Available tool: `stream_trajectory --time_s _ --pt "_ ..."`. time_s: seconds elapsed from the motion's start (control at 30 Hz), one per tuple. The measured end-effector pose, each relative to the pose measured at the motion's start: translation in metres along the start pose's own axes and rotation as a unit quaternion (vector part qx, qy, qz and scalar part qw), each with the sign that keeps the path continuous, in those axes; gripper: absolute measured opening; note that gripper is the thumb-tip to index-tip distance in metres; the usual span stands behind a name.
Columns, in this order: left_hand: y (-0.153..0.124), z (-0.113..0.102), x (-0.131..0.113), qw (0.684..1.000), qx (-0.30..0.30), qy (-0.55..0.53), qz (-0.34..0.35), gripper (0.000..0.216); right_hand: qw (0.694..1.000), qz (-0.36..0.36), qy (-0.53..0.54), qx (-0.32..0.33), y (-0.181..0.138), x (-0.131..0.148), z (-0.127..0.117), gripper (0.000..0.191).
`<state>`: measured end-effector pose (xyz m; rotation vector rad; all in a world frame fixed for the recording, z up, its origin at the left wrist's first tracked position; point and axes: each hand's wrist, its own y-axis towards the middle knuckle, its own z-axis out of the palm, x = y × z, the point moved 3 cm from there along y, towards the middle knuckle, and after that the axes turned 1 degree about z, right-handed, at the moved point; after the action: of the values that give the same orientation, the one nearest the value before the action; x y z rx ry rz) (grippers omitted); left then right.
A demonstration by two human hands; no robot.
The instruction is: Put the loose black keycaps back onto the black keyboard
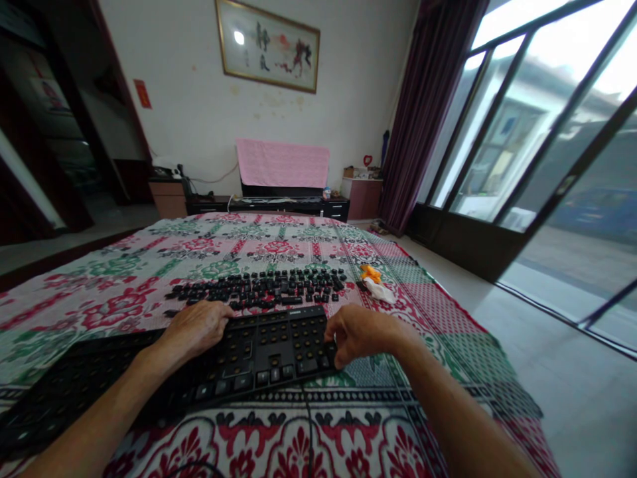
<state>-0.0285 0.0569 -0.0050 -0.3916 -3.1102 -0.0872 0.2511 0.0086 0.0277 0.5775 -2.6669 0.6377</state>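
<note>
A long black keyboard [271, 352] lies slanted on the patterned cloth, most of its key sockets bare. Along its near edge a row of keycaps [243, 382] is still seated. My left hand [202, 325] grips the far edge of the keyboard near its middle, fingers curled over it. At the right end, my right hand [361, 335] is closed in a pinch around a dark keycap [330, 350] at the keyboard's edge; the fingers partly cover it. Beyond the keyboard, many loose black keycaps [269, 285] lie spread in rough rows.
An orange cloth [369, 273] and a crumpled white cloth [379, 291] lie right of the loose keycaps. The keyboard's cable [309, 431] runs toward me over the patterned cloth [358, 431]. A low cabinet [338, 210] stands by the far wall, glass doors to the right.
</note>
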Motion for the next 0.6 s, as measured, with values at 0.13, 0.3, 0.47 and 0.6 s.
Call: stream_trajectory --time_s 0.13,0.3,0.47,0.6 --pt "0.0002 -0.0001 -0.0001 1.000 0.000 0.009 0.009 0.033 0.999 0.024 -0.022 -0.010 -0.0021 0.0059 -0.0016 0.039" --pt "0.0023 0.0055 0.0039 1.000 -0.009 0.008 0.010 0.033 1.000 -0.005 -0.018 0.000 -0.0007 0.0041 0.0007 0.032" --pt "0.0026 0.0050 0.0039 1.000 -0.009 0.002 0.013 0.033 1.000 -0.002 0.005 0.024 0.0008 0.0017 0.0033 0.031" --pt "0.0018 0.0038 0.0033 1.000 -0.006 0.021 0.013 0.034 1.000 -0.002 0.014 0.028 0.0026 -0.0012 0.0046 0.034"
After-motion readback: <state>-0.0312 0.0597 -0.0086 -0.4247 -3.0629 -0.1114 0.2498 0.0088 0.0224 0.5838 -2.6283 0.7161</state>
